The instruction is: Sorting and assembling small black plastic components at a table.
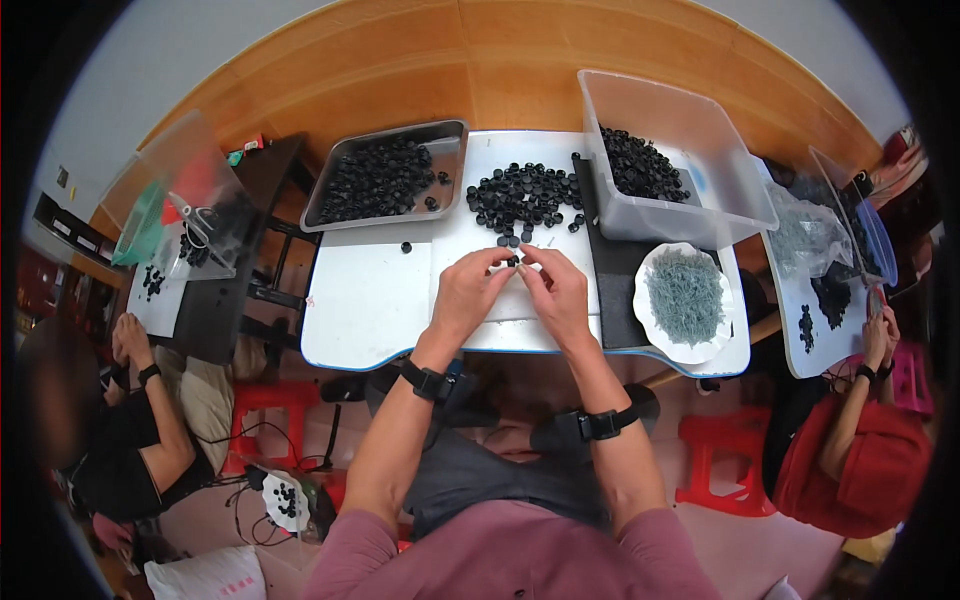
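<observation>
Right here at the white table [370, 310], the person's two hands meet close to the near edge; the left hand [468, 285] and the right hand [557, 292] both have thumb and fingertips pinched together on one small black piece [513, 261], held between them, though the fingers cover much of it and I can't make out its exact shape; just beyond the fingertips spreads a loose pile of black caps [525, 195], its nearest ones almost at the hands; over to the left sits a metal tray [447, 160] with many more in it, and a lone black cap [406, 247] lies just below that; to the right, a translucent bin [690, 222] holds another heap, partly on a dark mat [625, 265]; nearer, a white plate [643, 300] with a wavy rim carries a mound of thin grey-green strands [687, 300]; on either side a co-worker sits at another table, one in black at the left [120, 455], one in red at the right [850, 465].
</observation>
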Motion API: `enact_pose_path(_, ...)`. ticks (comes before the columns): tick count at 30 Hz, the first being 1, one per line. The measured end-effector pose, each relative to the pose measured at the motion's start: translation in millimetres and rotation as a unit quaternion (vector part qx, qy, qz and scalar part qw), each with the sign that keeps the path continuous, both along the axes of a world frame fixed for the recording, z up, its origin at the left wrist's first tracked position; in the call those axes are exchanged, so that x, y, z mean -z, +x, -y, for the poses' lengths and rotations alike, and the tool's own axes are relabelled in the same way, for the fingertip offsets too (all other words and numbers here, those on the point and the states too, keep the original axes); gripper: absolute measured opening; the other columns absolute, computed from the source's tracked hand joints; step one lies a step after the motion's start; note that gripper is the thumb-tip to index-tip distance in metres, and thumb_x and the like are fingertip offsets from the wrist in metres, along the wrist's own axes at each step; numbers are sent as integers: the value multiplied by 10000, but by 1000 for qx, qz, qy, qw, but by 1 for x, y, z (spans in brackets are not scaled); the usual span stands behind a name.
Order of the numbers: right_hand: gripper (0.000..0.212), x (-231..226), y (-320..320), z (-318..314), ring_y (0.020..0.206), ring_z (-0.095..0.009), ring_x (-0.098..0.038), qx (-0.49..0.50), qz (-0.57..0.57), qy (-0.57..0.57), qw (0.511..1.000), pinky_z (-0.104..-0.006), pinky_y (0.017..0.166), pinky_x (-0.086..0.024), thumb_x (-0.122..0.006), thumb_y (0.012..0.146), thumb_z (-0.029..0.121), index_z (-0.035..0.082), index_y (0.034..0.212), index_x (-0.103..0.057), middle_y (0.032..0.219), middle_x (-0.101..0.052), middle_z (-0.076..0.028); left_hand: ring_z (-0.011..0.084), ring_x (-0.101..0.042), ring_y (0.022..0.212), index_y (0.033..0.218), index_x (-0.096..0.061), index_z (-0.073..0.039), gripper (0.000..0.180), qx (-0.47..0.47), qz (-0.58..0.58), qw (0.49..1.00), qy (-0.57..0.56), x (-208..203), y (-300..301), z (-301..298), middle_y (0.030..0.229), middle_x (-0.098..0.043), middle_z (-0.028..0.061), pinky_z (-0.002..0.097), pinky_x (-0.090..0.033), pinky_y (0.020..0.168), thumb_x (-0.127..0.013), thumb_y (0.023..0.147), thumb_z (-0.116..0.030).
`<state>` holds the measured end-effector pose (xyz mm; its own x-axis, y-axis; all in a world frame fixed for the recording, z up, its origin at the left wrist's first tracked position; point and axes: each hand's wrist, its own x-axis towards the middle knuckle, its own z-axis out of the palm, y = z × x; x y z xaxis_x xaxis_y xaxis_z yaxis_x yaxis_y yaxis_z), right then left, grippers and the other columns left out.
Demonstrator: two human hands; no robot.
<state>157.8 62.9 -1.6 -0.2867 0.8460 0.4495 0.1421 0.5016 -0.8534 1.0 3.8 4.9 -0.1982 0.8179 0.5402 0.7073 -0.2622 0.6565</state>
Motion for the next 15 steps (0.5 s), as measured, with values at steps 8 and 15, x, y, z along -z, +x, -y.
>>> enact_pose_path(8, 168, 9, 4, -2, 683, -73, -648, -44, -27, -91, 995, -235, 622, -514, -737, 896, 66, -6, 1046, -763, 844, -753, -65, 209, -747, 819, 1111, -736, -30, 227, 25, 73, 993, -88, -7, 7, 7, 973, -767, 108, 312, -595, 756, -763, 893, -90)
enact_pose_path(15, 139, 16, 7, -5, 676, -70, -658, -77, -78, -145, 983, -228, 621, -531, -743, 871, 47, -23, 990, -754, 798, -742, -55, 151, -722, 966, 1129, -706, 26, 224, 121, 274, 944, -140, 6, -3, 2, 1037, -761, 96, 298, -577, 897, -747, 917, -34)
